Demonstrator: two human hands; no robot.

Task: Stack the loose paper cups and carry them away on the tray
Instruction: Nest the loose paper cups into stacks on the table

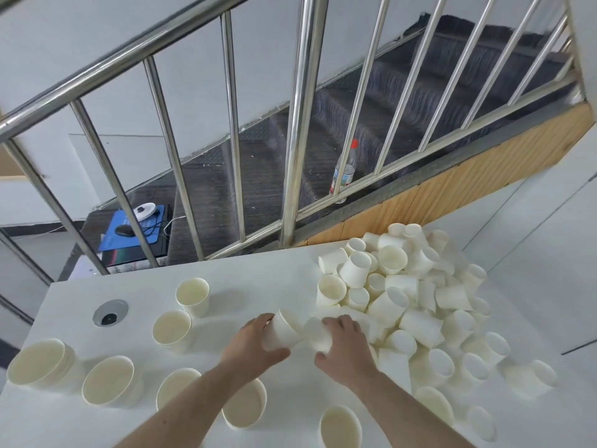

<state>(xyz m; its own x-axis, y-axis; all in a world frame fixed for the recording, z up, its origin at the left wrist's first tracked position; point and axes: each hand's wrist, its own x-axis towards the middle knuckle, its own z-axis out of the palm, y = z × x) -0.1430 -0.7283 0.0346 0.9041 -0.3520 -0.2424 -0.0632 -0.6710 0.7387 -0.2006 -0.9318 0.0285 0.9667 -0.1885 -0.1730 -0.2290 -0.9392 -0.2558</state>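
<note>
Both hands work at the table's middle: the left hand [255,342] is wrapped around a paper cup [284,328] lying on its side, and the right hand [344,345] is closed over a second cup [318,334] whose mouth meets the first. Eight upright cup stacks [190,295] stand on the white table [252,279], left and near; the nearest are cut off by the forearms and the frame edge. A heap of loose cups [416,302] fills the right side, too tangled to count. One plastic bottle [344,171] stands behind the railing [297,124].
</note>
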